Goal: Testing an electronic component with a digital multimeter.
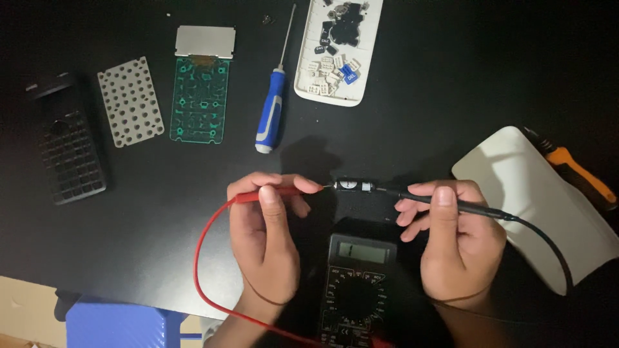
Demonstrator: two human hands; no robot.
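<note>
Head view, straight down, close.

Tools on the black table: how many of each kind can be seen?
Screwdrivers: 2, a blue-and-white one and an orange-handled one
Test probes: 2, the red probe in the left hand, the black probe in the right hand
Multimeters: 1
Total: 5

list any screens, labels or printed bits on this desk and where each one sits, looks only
Multimeter screen: low centre between the hands, small grey-green rectangle in a black case.
Calculator display: top left, silver-grey rectangle above the green circuit board.
Printed key caps: top centre, white, black and blue pieces heaped in a white shell.
Battery label: centre, between the probe tips, black and white band.
</note>
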